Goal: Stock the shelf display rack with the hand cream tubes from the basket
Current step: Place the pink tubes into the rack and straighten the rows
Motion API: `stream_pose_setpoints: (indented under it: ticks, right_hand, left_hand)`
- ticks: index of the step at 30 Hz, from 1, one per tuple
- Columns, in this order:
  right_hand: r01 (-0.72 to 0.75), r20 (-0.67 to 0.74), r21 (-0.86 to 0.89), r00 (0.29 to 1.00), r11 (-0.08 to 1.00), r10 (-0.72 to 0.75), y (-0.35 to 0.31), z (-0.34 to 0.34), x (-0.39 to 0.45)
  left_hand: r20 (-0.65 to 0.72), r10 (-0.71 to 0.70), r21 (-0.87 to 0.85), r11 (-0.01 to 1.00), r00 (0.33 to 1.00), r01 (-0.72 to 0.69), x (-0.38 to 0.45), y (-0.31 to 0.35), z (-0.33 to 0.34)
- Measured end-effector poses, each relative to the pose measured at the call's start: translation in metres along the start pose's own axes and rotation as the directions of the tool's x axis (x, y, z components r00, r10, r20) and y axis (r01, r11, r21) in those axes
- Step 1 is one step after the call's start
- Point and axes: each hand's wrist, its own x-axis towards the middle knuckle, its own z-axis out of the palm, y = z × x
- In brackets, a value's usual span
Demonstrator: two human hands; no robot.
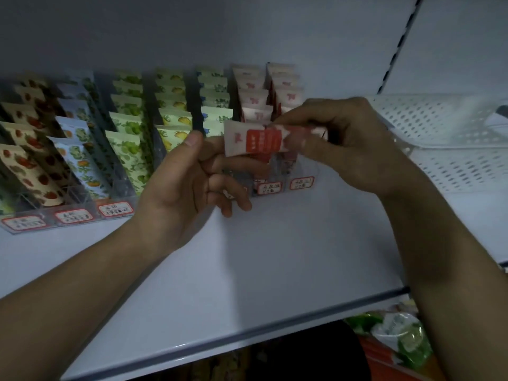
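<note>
A white hand cream tube point(248, 141) with a red label lies sideways in the air in front of the clear display rack point(118, 185). My right hand point(346, 144) pinches its right end between thumb and fingers. My left hand point(189, 182) sits just left of and under the tube; its curled fingers support the tube from below and the thumb points up. The rack's lanes hold several tubes with fruit prints point(129, 144), and the two rightmost lanes hold white and red tubes point(254, 99).
The rack stands at the back of a white shelf point(247, 257) with red-framed price tags point(115, 209) along its front. A white perforated tray point(439, 125) sits to the right. Below the shelf edge, at lower right, green packets point(406, 334) lie in an orange basket point(379, 356).
</note>
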Motion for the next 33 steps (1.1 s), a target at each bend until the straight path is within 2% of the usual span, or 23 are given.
stream_pose_setpoints:
  ticks: [4,5,8,11,16,19,26,33]
  right_hand:
    - [-0.079,-0.086,0.196,0.992,0.977,0.097,0.002,-0.002,0.002]
    - [-0.086,-0.108,0.233,0.988,0.969,0.113,0.002,-0.003,0.003]
    - [-0.111,-0.176,0.334,0.968,0.936,0.177,0.002,-0.005,0.002]
    - [-0.132,-0.221,0.422,0.945,0.897,0.242,0.003,-0.007,0.001]
    - [-0.159,-0.213,0.516,0.928,0.842,0.306,0.002,-0.007,0.002]
    - [-0.175,-0.231,0.452,0.924,0.875,0.304,0.003,-0.005,0.001]
    - [-0.133,-0.294,0.225,0.935,0.965,0.198,0.003,0.000,0.001]
    - [-0.136,-0.373,-0.047,0.921,0.990,0.109,0.008,0.008,-0.001]
  left_hand:
    - [-0.186,0.014,0.194,0.981,0.982,0.023,0.004,-0.005,0.004]
    - [-0.197,0.038,0.262,0.965,0.980,0.015,0.005,-0.008,0.005]
    - [-0.157,0.077,0.406,0.914,0.985,-0.007,0.001,-0.017,0.005]
    - [-0.105,0.045,0.560,0.828,0.993,0.021,-0.002,-0.022,0.000]
    - [-0.079,-0.008,0.649,0.759,0.997,0.057,-0.004,-0.024,-0.003]
    - [-0.074,-0.012,0.664,0.746,0.997,0.058,-0.003,-0.023,-0.002]
    - [-0.067,-0.016,0.688,0.723,0.998,0.058,-0.003,-0.022,-0.004]
    - [-0.068,-0.018,0.699,0.712,0.997,0.061,-0.003,-0.023,-0.004]
